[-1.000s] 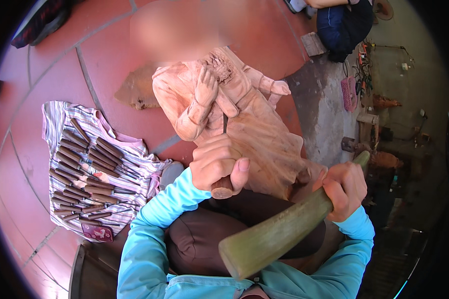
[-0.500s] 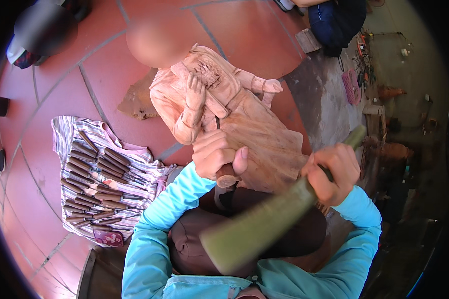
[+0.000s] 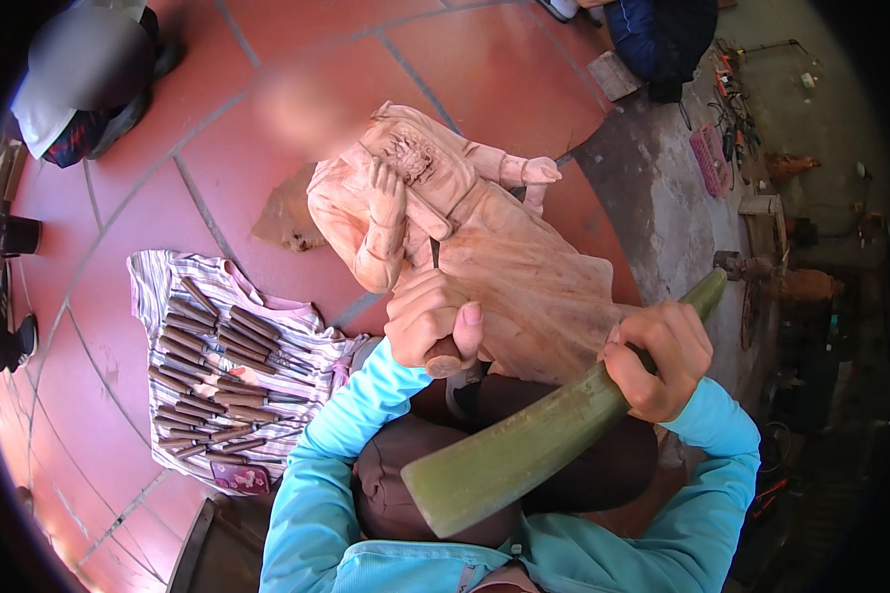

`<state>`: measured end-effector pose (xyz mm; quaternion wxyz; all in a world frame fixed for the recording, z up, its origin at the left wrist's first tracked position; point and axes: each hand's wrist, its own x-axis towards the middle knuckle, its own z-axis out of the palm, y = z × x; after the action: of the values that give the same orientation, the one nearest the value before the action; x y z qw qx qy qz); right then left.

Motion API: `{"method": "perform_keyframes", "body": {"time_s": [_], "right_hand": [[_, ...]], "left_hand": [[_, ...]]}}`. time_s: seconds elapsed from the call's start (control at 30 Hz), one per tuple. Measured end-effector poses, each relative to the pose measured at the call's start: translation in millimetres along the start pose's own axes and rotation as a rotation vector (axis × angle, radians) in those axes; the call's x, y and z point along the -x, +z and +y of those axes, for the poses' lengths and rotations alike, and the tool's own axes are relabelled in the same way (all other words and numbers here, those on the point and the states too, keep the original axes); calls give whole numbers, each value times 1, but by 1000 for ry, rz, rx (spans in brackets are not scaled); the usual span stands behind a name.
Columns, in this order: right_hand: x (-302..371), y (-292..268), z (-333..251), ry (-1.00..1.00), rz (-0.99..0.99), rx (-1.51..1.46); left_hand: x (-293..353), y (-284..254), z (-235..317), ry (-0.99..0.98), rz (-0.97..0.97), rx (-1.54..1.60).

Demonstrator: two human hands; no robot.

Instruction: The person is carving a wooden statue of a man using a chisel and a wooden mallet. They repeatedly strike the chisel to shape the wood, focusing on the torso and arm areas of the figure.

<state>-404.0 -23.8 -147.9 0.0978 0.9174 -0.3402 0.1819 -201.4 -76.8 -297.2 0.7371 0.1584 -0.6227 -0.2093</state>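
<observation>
- Head view: you are looking down at one carved wooden statue [image 3: 524,296], which is lying face up beyond your knees, its head blurred.
- Your left hand [image 3: 430,316] is gripping one chisel [image 3: 443,358] by its wooden handle, fingers wrapped around, over the statue's middle; whether the tip is touching wood, you cannot tell.
- Your right hand [image 3: 663,361] is gripping one green mallet [image 3: 514,450] near its narrow end, on your side of the statue; its broad end is hanging apart from the chisel.
- The mallet is probably feeling stiff, fairly heavy and maybe slick; the narrow end is offering the best hold.
- The chisel is likely feeling light and rigid; its handle is giving the safe grip, away from the metal.
- The statue is looking heavy and hard, its carved fingers seeming fragile; its thick body is suiting a lift better.
- Left of the statue, one striped shirt [image 3: 153,272] is carrying more than twenty wooden-handled tools [image 3: 243,346], overlapping too much for an exact count, plus one dark pink pouch [image 3: 240,478].
- Right of the statue, one pink basket [image 3: 710,161] is standing.
</observation>
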Motion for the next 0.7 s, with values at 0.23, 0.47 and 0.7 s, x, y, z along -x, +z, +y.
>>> {"method": "perform_keyframes", "body": {"time_s": [0.23, 0.47, 0.7], "right_hand": [[-1, 7, 9, -44, 78, 85], [-6, 18, 15, -17, 108, 54], [22, 16, 21, 188, 52, 83]], "left_hand": [[7, 8, -9, 66, 2, -73], [4, 9, -11, 36, 11, -57], [-2, -24, 5, -494, 354, 218]]}}
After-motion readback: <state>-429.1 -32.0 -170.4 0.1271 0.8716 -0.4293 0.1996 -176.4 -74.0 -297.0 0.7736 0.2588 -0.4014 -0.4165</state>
